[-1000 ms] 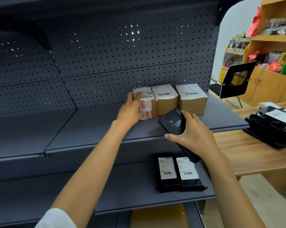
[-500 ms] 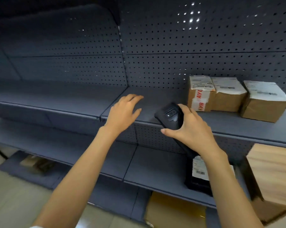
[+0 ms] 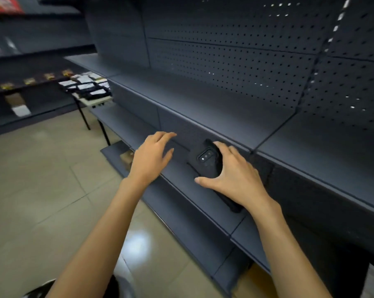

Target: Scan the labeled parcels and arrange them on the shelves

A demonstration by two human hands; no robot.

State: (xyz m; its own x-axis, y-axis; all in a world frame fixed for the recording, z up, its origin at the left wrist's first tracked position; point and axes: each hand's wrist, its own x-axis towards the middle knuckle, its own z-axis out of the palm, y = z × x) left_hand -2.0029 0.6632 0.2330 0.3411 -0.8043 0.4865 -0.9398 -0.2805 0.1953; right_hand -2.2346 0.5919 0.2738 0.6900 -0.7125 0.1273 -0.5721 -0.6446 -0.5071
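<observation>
Between scans, we face bare shelving.

Labeled parcels [image 3: 86, 88] wait on a table [image 3: 95, 102] at ten o'clock; our left hand [image 3: 152, 160], fingers spread, holds nothing, seemingly free to fetch, while our right hand [image 3: 231, 177] grips the scanner [image 3: 206, 160].

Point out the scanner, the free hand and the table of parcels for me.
scanner [image 3: 206, 160]: head view, camera end.
left hand [image 3: 151, 157]: head view, back of hand.
table [image 3: 91, 102]: head view, front edge.

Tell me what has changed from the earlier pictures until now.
The left hand let go of the leftmost cardboard box and now hangs open. The view swung left, so the shelved boxes left the frame and a table of parcels appeared. The right hand kept its grip on the black scanner.
</observation>
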